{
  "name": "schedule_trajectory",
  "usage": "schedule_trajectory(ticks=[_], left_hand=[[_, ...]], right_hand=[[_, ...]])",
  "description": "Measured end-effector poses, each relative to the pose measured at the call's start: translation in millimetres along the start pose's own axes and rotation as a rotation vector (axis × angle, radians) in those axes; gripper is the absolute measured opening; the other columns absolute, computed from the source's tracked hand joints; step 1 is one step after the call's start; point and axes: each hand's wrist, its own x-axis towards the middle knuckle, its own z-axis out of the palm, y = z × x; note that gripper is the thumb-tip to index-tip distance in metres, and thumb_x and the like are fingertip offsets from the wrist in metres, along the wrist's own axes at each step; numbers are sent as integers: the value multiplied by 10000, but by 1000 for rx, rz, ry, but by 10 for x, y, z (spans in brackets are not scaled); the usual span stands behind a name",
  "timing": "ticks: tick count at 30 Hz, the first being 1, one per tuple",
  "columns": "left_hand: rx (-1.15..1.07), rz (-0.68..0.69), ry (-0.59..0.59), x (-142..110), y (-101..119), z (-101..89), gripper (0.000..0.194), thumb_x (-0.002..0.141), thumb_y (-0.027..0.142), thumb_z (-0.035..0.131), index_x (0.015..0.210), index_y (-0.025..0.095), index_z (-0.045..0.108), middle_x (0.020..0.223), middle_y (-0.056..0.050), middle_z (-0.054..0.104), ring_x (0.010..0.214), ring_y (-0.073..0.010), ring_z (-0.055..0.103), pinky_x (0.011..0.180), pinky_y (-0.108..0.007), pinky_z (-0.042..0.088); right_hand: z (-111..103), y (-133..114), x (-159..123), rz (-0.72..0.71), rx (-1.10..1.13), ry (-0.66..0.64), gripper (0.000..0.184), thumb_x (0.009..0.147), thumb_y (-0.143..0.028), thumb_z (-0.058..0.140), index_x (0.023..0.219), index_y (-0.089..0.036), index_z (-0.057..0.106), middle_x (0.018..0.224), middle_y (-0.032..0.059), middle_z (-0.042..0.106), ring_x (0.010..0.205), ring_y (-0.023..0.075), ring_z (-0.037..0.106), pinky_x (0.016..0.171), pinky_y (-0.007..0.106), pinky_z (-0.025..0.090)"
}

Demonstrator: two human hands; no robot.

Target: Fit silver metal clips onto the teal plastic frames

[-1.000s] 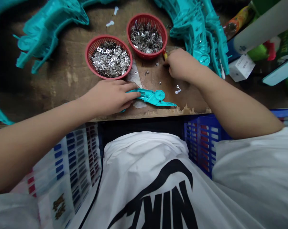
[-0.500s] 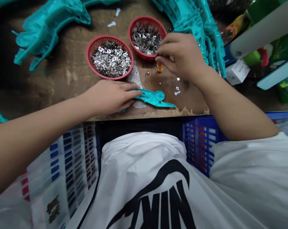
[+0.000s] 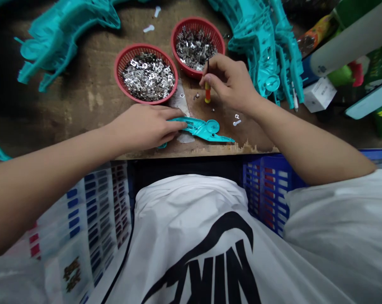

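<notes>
A teal plastic part (image 3: pixel 205 128) lies near the table's front edge, and my left hand (image 3: pixel 146 128) is closed over its left end, pressing it to the table. That end of the part is hidden under my fingers. Between the fingertips of my right hand (image 3: pixel 230 80) is a small screwdriver (image 3: pixel 207 92) with an orange and yellow handle, its thin dark shaft pointing up. This hand is just in front of a red basket (image 3: pixel 221 38) of small metal pieces. Another red basket (image 3: pixel 117 76), also full of shiny metal clips, stands behind my left hand.
Teal plastic parts are piled at the back left (image 3: pixel 73 29) and at the right (image 3: pixel 257 55). Several small metal pieces lie scattered on the wooden table (image 3: pixel 92 122). A white box (image 3: pixel 319 93) is at the right. A blue crate (image 3: pixel 267 185) stands below the table edge.
My right hand has moved slightly down and left, and the screwdriver now shows more fully with its shaft up. My left hand stays on the teal part.
</notes>
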Motion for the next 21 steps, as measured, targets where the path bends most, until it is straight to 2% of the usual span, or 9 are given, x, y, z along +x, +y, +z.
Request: schedule_trajectory(ticks=[3, 5, 7, 10, 13, 16, 18, 21], left_hand=[[-1, -132, 48, -22, 90, -75, 520, 1310, 455, 466, 1533, 316, 914, 1565, -150, 906, 1428, -405, 879, 1133, -595, 751], [41, -211, 73, -41, 137, -121, 601, 1343, 515, 364, 1476, 268, 895, 1412, -177, 929, 1314, -404, 888, 1047, -619, 752], [94, -230, 84, -54, 156, -129, 629, 1346, 531, 327, 1431, 243, 881, 1293, -190, 937, 1198, -407, 891, 924, -603, 737], [130, -181, 118, -51, 133, -31, 584, 1329, 492, 364, 1438, 259, 888, 1218, -183, 945, 1108, -409, 904, 825, -561, 694], [134, -165, 146, -29, 90, 146, 542, 1310, 451, 409, 1476, 309, 906, 1135, -163, 940, 1082, -395, 924, 822, -540, 677], [136, -182, 135, -6, 86, 255, 558, 1304, 440, 404, 1479, 315, 918, 1103, -176, 936, 1085, -400, 936, 837, -543, 676], [141, -185, 95, 9, 117, 240, 626, 1309, 460, 344, 1495, 309, 922, 1115, -192, 939, 1096, -412, 939, 841, -563, 675], [166, -183, -46, 29, 189, 130, 823, 1304, 516, 179, 1660, 247, 870, 1204, -235, 948, 1139, -452, 937, 813, -620, 671]], right_hand=[[12, -71, -49, -169, 152, 2, 538, 1281, -402, 464, 1602, -165, 824, 1438, 164, 934, 1217, 267, 855, 1108, 393, 591], [72, -118, -65, -248, 28, -93, 477, 1277, -379, 540, 1568, -225, 885, 1469, 153, 919, 1313, 320, 843, 1150, 432, 561], [165, -163, -82, -282, -85, -174, 449, 1264, -329, 593, 1577, -253, 905, 1489, 162, 901, 1357, 368, 821, 1143, 466, 538], [294, -225, -126, -307, -130, -225, 460, 1252, -273, 603, 1599, -217, 900, 1436, 181, 886, 1264, 374, 804, 1060, 461, 519], [342, -266, -177, -310, -127, -244, 451, 1265, -259, 576, 1552, -204, 921, 1344, 170, 889, 1209, 351, 796, 1019, 438, 507], [334, -279, -212, -294, -100, -248, 416, 1266, -266, 591, 1472, -209, 948, 1255, 152, 904, 1221, 343, 799, 1040, 427, 531], [334, -279, -223, -262, -86, -260, 388, 1253, -268, 607, 1418, -232, 956, 1217, 134, 915, 1227, 344, 804, 1047, 427, 547], [359, -289, -231, -196, -88, -264, 346, 1223, -252, 629, 1343, -261, 954, 1211, 115, 930, 1217, 347, 810, 1033, 434, 559]])
